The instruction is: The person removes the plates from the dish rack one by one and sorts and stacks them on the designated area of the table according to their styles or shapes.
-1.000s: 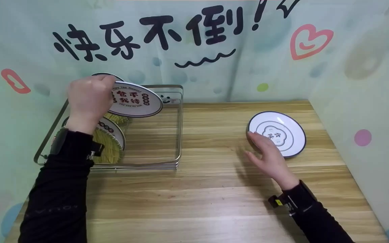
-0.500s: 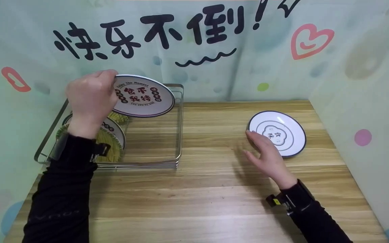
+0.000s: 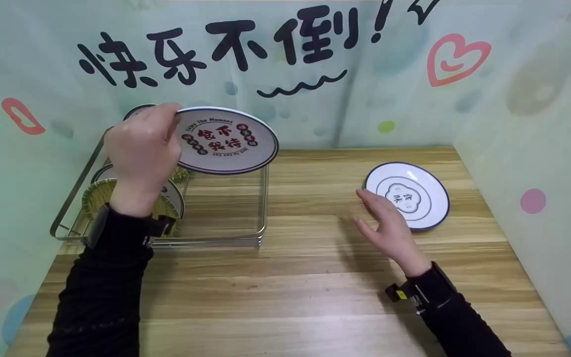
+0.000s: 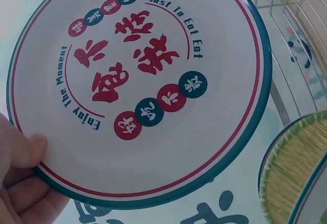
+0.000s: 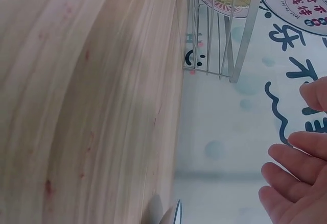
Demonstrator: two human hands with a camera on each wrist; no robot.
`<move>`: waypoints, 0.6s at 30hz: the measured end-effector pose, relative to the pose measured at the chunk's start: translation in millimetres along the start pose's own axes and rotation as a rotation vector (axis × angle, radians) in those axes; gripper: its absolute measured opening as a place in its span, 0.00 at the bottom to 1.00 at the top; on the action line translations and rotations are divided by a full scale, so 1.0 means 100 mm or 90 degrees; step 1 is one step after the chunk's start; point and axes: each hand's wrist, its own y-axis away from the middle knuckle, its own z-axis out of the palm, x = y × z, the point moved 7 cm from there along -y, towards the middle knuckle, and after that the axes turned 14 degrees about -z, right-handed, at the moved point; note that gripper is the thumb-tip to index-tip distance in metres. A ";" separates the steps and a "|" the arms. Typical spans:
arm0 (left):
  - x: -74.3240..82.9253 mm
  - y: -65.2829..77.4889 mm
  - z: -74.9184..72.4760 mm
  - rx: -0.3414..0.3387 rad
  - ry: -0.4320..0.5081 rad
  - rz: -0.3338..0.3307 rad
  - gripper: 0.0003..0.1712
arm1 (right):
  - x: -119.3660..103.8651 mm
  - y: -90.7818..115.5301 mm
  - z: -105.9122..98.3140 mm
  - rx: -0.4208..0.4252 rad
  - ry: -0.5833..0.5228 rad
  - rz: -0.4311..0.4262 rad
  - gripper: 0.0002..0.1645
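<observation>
In the head view my left hand (image 3: 144, 153) grips a white plate (image 3: 228, 141) by its left rim, thumb on the printed face. The plate is tilted, with red writing and a dark rim, and hangs above the wire rack (image 3: 264, 198). Up close in the left wrist view, the same plate (image 4: 153, 168) shows a teal rim and a red ring. My right hand (image 3: 389, 228) holds nothing, its fingers extended and thumb apart. It hovers by the left edge of a white plate (image 3: 424, 198) with a blue rim. That plate sits on the table's right side.
At the rack's left stand a round woven straw piece (image 3: 98, 198) and a plate (image 3: 104, 173) behind it, partly covered by my left arm. Another dark rim (image 3: 134, 110) shows behind my left hand. A printed backdrop (image 3: 394, 99) encloses the wooden table (image 3: 290, 297).
My left hand has carried the plate rightward over the rack, and its printed face now shows more fully. My right hand has drifted slightly left; the plate near it has stayed put.
</observation>
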 end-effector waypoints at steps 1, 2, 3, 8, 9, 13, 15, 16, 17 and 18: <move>0.01 0.00 -0.01 0.002 0.004 -0.006 0.05 | -0.01 -0.01 0.00 0.004 -0.004 0.001 0.35; 0.01 0.01 -0.01 0.002 0.006 -0.011 0.05 | -0.02 -0.02 0.01 0.008 -0.006 0.002 0.35; 0.02 0.01 -0.01 0.003 0.010 -0.015 0.04 | -0.03 -0.03 0.01 0.011 -0.009 0.003 0.35; 0.07 0.05 0.01 -0.006 0.043 -0.035 0.03 | -0.09 -0.08 0.02 0.038 -0.030 -0.008 0.33; 0.07 0.07 0.02 -0.008 0.052 -0.038 0.03 | -0.11 -0.09 0.03 0.044 -0.037 -0.011 0.32; 0.10 0.15 0.05 -0.014 0.082 -0.045 0.02 | -0.17 -0.13 0.05 0.057 -0.064 -0.022 0.31; 0.12 0.18 0.05 -0.011 0.093 -0.044 0.03 | -0.20 -0.15 0.07 0.059 -0.074 -0.024 0.30; 0.13 0.19 0.05 -0.010 0.097 -0.044 0.03 | -0.21 -0.16 0.07 0.059 -0.079 -0.025 0.30; 0.14 0.20 0.05 -0.007 0.101 -0.043 0.04 | -0.22 -0.17 0.08 0.060 -0.084 -0.026 0.30; 0.15 0.21 0.06 -0.006 0.105 -0.042 0.04 | -0.24 -0.18 0.09 0.061 -0.088 -0.028 0.30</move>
